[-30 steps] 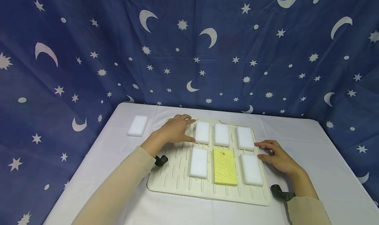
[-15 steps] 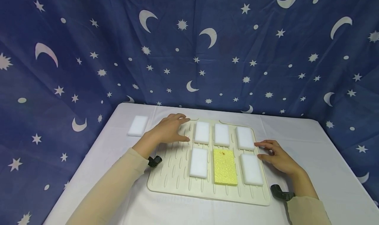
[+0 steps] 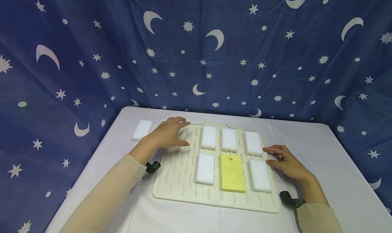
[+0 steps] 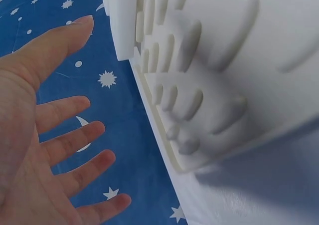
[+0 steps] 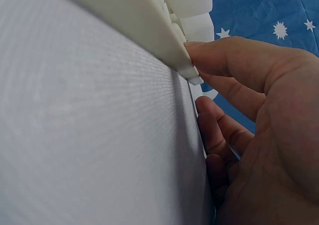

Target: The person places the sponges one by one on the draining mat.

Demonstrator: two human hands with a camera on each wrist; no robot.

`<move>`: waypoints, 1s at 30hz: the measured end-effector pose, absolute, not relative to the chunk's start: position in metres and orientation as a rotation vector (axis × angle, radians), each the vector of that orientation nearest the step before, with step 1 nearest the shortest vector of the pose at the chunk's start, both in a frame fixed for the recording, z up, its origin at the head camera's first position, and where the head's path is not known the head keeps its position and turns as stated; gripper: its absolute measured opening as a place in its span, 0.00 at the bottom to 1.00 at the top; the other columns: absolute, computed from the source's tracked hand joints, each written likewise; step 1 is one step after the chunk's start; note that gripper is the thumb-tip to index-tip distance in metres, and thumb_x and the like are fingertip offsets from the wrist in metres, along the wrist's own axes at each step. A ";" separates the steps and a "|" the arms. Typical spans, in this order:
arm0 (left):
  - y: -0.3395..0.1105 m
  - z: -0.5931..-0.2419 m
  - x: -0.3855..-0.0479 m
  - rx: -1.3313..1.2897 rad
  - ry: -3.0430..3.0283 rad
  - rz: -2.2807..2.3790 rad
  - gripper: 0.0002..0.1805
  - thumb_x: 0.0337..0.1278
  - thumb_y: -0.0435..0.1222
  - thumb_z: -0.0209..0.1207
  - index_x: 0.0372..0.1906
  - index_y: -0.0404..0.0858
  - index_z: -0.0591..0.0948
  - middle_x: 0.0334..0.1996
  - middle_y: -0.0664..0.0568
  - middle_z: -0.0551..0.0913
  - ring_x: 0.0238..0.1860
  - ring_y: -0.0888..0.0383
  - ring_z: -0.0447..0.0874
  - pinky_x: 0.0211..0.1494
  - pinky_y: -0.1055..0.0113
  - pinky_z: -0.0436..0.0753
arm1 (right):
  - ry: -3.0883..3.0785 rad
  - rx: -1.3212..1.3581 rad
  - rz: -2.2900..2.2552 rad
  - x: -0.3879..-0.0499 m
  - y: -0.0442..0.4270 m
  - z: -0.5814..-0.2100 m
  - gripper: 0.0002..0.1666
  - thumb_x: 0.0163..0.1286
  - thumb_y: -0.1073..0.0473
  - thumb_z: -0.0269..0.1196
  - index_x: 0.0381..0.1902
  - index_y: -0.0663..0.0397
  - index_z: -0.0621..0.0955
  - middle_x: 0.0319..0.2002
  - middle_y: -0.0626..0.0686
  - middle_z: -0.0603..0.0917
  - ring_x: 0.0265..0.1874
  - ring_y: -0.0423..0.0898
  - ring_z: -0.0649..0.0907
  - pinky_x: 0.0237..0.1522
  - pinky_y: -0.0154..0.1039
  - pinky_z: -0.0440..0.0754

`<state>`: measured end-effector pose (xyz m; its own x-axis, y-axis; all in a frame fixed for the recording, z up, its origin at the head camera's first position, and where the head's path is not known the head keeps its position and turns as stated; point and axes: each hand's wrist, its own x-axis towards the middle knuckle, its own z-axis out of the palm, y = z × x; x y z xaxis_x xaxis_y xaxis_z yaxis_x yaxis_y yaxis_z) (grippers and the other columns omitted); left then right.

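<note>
A cream ribbed mat [image 3: 174,188] lies on the table, bearing several white sponge blocks, among them one at the upper left [image 3: 209,137] and one at the lower right [image 3: 260,175]. A yellow sponge [image 3: 232,173] sits in the lower row's middle. My left hand [image 3: 165,134] hovers over the mat's upper left part, fingers spread and holding nothing; its palm and fingers [image 4: 75,140] appear in the left wrist view. At the mat's right edge, my right hand [image 3: 288,161] rests with relaxed fingers, the thumb [image 5: 234,55] touching the rim.
Another white sponge block [image 3: 142,130] lies on the white tablecloth [image 3: 321,151] at the far left, beyond the mat and partly behind the left hand. A blue curtain [image 3: 190,56] with moons and stars stands behind the table.
My left hand has moved left, away from the upper left white sponge block, with its fingers spread. The right hand, the mat and the sponges have stayed in place.
</note>
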<state>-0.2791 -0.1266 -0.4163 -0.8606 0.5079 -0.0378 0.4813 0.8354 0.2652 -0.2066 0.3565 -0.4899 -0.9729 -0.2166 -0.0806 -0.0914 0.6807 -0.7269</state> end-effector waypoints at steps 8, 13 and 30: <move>-0.137 -0.414 -0.279 0.758 2.920 0.390 0.48 0.54 0.59 0.72 0.78 0.47 0.70 0.78 0.47 0.66 0.78 0.40 0.61 0.74 0.39 0.68 | 2.724 -0.254 -1.168 -0.206 0.358 -0.491 0.31 0.72 0.48 0.68 0.70 0.50 0.78 0.71 0.62 0.63 0.70 0.66 0.67 0.69 0.75 0.58; -0.144 -0.412 -0.279 0.746 2.927 0.383 0.48 0.54 0.58 0.72 0.78 0.47 0.69 0.78 0.46 0.66 0.78 0.40 0.61 0.74 0.36 0.68 | 2.726 -0.254 -1.173 -0.207 0.358 -0.492 0.31 0.72 0.49 0.68 0.70 0.50 0.78 0.71 0.62 0.63 0.70 0.65 0.66 0.69 0.75 0.58; -0.168 -0.413 -0.283 0.700 2.930 0.360 0.49 0.54 0.58 0.72 0.79 0.46 0.68 0.78 0.46 0.65 0.78 0.39 0.61 0.75 0.37 0.65 | 2.729 -0.258 -1.174 -0.207 0.358 -0.491 0.31 0.71 0.49 0.68 0.70 0.49 0.78 0.71 0.62 0.63 0.69 0.64 0.67 0.69 0.73 0.60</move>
